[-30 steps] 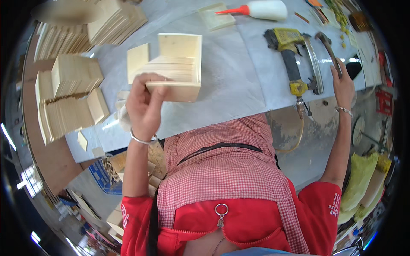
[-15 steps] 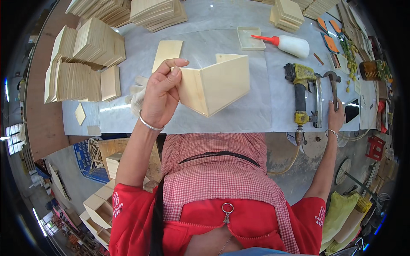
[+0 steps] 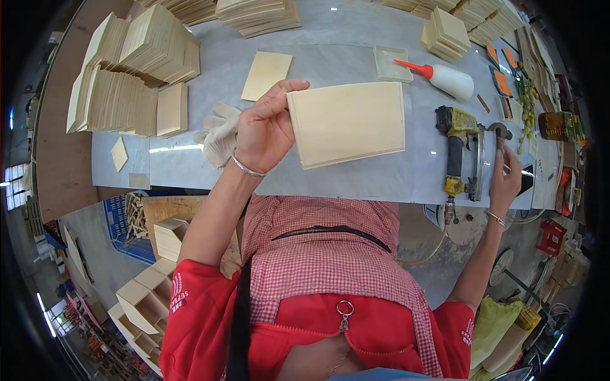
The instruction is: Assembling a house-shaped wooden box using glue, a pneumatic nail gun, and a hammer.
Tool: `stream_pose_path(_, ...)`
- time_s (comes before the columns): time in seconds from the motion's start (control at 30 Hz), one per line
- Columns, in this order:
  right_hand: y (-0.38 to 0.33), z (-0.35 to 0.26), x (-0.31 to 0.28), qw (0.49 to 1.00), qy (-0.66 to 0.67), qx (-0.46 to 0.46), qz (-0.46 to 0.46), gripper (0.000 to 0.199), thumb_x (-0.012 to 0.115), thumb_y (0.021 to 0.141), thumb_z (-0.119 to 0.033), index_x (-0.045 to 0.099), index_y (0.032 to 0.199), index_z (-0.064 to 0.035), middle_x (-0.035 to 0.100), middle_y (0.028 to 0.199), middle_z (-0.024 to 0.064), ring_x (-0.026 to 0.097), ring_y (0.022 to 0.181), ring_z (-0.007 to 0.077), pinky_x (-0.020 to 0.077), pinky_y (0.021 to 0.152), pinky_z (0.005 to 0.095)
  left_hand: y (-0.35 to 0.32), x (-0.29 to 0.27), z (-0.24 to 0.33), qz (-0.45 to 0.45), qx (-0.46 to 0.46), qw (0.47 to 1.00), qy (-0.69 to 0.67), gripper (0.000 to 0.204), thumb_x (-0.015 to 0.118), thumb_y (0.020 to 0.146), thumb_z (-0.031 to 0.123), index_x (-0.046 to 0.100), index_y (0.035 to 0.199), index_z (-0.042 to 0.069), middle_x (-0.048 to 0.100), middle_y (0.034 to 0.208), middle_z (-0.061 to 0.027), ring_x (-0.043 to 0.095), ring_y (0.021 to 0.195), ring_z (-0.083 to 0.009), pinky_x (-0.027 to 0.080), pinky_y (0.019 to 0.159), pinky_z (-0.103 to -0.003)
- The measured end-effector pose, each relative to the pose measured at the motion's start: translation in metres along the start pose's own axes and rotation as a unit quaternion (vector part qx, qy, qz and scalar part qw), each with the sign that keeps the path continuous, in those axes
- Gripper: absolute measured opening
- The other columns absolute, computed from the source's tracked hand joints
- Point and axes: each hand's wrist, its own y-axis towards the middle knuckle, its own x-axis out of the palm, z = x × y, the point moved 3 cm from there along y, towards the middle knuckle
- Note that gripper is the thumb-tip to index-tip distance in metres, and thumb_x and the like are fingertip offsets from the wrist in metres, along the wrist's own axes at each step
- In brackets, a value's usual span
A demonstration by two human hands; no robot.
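My left hand (image 3: 265,130) grips the left edge of a joined pale wooden box frame (image 3: 349,124), held above the table. One broad panel faces up, with thin edges showing at its sides; the panels behind are hidden. At the right, my right hand (image 3: 504,181) is closed round the handle of a hammer (image 3: 500,130), whose dark head lies beyond my fingers. Just left of it a yellow and black nail gun (image 3: 454,149) rests on the table with a hose attached. Beside my left wrist lies a white work glove (image 3: 219,134).
Stacks of thin wooden panels (image 3: 124,98) stand at the left and far side. A loose panel (image 3: 267,75) lies beyond my left hand. A white bottle with a red nozzle (image 3: 452,82) touches a shallow tray (image 3: 383,68). Open wooden boxes (image 3: 143,298) sit below, left.
My left hand has turned the box frame, so one broad panel now faces up and the angled panels are out of sight. My right hand stays at the hammer, fingers further along its handle.
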Motion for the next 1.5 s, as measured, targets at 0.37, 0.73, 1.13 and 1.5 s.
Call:
stream_pose_path(0.37, -0.028, -0.201, 0.036, 0.797, 0.516, 0.073, -0.306, 0.040, 0.066, 0.086, -0.010, 0.054, 0.124, -0.0028, 0.060, 0.092, 0.0026, 0.055, 0.078, 0.0055, 0.0456, 0.068, 0.0178, 0.009, -0.004, -0.008, 0.020, -0.030, 0.999, 0.004, 0.035, 0.039, 0.089, 0.008, 0.046, 0.121, -0.006, 0.057, 0.102, -0.0100, 0.058, 0.095, -0.0191, 0.046, 0.088, -0.032)
stream_pose_path(0.73, -0.032, -0.203, 0.047, 0.835, 0.497, -0.032, -0.235, 0.037, 0.068, 0.084, -0.011, 0.057, 0.116, 0.0028, 0.060, 0.091, 0.0066, 0.059, 0.076, 0.0100, 0.0494, 0.064, 0.0201, 0.024, 0.007, -0.010, 0.005, -0.020, 0.999, 0.036, 0.037, 0.040, 0.091, 0.014, 0.045, 0.121, -0.008, 0.048, 0.084, -0.0039, 0.050, 0.077, -0.0151, 0.044, 0.073, -0.028)
stream_pose_path(1.13, -0.051, -0.209, 0.060, 0.825, 0.520, -0.029, -0.218, 0.037, 0.065, 0.082, -0.002, 0.057, 0.118, 0.0000, 0.058, 0.103, 0.0087, 0.060, 0.088, 0.0135, 0.0506, 0.077, 0.0235, 0.055, -0.005, -0.003, -0.069, 0.014, 0.991, 0.115, 0.027, 0.044, 0.092, 0.019, 0.057, 0.101, -0.003, 0.042, 0.063, -0.0009, 0.041, 0.056, -0.0111, 0.038, 0.057, -0.025)
stream_pose_path(1.5, -0.055, -0.222, 0.063, 0.827, 0.515, -0.033, -0.224, 0.038, 0.066, 0.082, -0.002, 0.056, 0.119, -0.0005, 0.058, 0.104, 0.0082, 0.060, 0.089, 0.0132, 0.0503, 0.080, 0.0237, 0.057, -0.013, 0.004, -0.021, 0.047, 0.985, 0.163, 0.022, 0.048, 0.090, 0.017, 0.056, 0.098, -0.001, 0.040, 0.058, 0.0015, 0.040, 0.051, -0.0087, 0.039, 0.055, -0.025)
